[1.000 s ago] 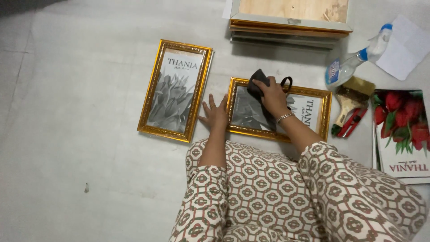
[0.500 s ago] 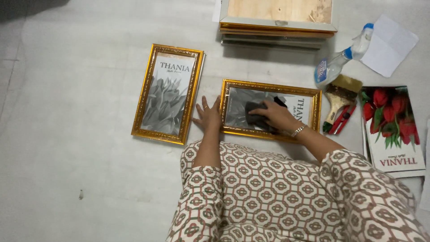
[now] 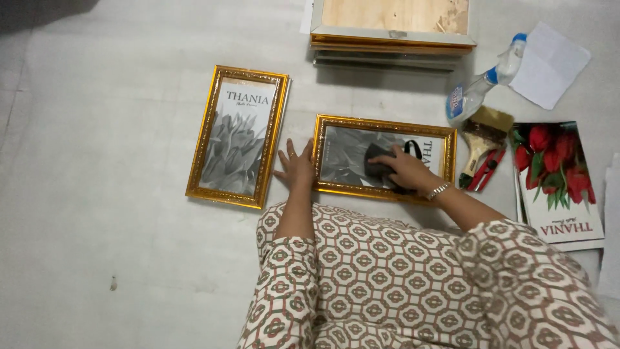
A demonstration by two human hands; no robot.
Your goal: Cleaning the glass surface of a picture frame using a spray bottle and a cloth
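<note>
The right hand (image 3: 407,169) presses a dark cloth (image 3: 378,169) on the gold-edged rectangular picture frame (image 3: 384,158) — long axis three-to-nine o'clock. The left hand (image 3: 297,167), fingers flat, steadies its nine o'clock edge.

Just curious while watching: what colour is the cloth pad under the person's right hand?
Dark grey to black: the cloth pad on the gold-framed picture, seen in the head view.

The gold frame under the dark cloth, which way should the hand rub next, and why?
Probably toward the right end. The right hand presses the dark cloth on the middle of the gold frame, so the right part of the glass looks unwiped. The left hand steadies the frame's left edge.
</note>
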